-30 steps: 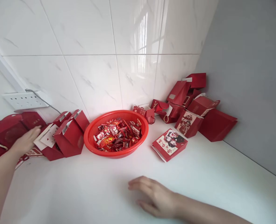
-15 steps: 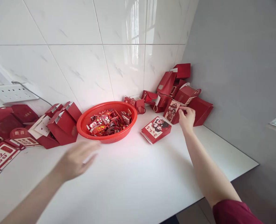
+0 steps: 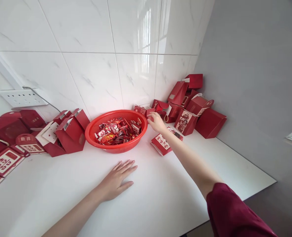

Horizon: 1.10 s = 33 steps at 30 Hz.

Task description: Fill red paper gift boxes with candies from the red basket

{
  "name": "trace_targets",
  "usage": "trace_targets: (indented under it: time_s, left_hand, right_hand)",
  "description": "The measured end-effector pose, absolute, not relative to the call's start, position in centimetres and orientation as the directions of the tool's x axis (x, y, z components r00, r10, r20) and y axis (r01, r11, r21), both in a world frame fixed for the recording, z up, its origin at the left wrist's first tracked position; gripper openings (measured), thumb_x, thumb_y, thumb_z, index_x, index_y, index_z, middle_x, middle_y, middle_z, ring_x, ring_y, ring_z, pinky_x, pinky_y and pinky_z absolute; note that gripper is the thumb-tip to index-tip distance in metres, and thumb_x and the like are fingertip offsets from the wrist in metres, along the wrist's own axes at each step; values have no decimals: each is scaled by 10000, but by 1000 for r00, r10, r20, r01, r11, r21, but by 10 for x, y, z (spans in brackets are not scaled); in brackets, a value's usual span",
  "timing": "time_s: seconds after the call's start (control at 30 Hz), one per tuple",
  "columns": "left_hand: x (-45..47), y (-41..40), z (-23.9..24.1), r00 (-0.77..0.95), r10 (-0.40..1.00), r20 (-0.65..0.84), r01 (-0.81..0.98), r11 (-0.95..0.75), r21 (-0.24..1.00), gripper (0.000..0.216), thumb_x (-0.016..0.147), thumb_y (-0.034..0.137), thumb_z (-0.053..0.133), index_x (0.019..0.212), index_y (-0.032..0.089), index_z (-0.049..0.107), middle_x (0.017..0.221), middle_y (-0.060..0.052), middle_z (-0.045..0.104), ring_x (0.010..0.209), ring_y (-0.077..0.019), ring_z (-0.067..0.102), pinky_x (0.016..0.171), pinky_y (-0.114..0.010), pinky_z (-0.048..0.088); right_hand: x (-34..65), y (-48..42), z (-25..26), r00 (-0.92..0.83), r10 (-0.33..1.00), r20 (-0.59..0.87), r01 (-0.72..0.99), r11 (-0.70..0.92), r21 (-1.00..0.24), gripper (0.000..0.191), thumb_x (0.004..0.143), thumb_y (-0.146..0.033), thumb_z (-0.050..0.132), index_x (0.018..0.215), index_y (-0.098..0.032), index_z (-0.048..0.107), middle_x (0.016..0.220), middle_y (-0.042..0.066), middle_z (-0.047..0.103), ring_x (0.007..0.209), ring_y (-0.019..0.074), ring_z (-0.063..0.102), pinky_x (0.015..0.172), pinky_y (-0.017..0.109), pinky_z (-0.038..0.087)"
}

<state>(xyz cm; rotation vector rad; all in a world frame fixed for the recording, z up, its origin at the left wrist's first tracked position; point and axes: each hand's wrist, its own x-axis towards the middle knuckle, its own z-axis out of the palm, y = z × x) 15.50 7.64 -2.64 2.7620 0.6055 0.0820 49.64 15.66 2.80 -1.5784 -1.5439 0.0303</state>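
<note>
My left hand (image 3: 117, 181) lies flat on the white tabletop, fingers stretched out and nothing in it. Just beyond it stands a red plastic basket (image 3: 116, 150) filled with red-wrapped candies (image 3: 118, 130). My right hand (image 3: 157, 122) hovers by the basket's right rim, its fingers bent but apart. Its fingertips are close to a small red gift box (image 3: 143, 110) behind the basket; whether they touch it I cannot tell. Under my right forearm lies a red gift box with printed figures (image 3: 162, 143), partly hidden. To its right another printed box (image 3: 185, 121) stands tilted.
More red boxes (image 3: 178, 92) are heaped in the right corner against the grey wall (image 3: 249, 82). Several red boxes (image 3: 70, 133) stand at the left, below a white socket strip (image 3: 23, 97) with a cable. The tabletop (image 3: 156, 200) ends at the lower right.
My right hand has left the printed box at the right and moved left to the basket's rim. My left hand has come right and down onto the tabletop. The view has shifted slightly.
</note>
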Motion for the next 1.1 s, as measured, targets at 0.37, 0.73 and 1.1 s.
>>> trace_targets:
  time_s: [0.37, 0.73, 1.1]
  left_hand:
    - [157, 74, -22, 899, 430, -78, 430, -837, 339, 574, 992, 543, 366, 1532, 370, 275, 1626, 14, 231, 1515, -249, 204, 1247, -529, 171]
    - [171, 81, -26, 889, 456, -30, 432, -817, 381, 541, 980, 524, 416, 1492, 355, 367, 1606, 5, 303, 1499, -232, 255, 1247, -489, 189]
    - [155, 100, 63, 766, 466, -442, 642, -550, 533, 480, 909, 533, 516, 1222, 204, 669, 1296, -80, 664, 1185, -256, 625, 1023, -337, 464]
  right_hand:
    - [508, 234, 40, 315, 856, 409, 700, 82, -709, 377, 977, -230, 381, 1292, -118, 556, 1292, 122, 622, 1149, 206, 586, 990, 324, 444]
    - [528, 209, 72, 477, 694, 540, 778, -46, -627, 230, 900, -121, 462, 1061, -148, 624, 1197, 155, 621, 1127, 286, 565, 993, 438, 429]
    - [463, 42, 142, 299, 367, 881, 673, 573, -468, 234, 853, -101, 450, 927, -219, 638, 1085, 69, 671, 1089, 221, 630, 940, 383, 510]
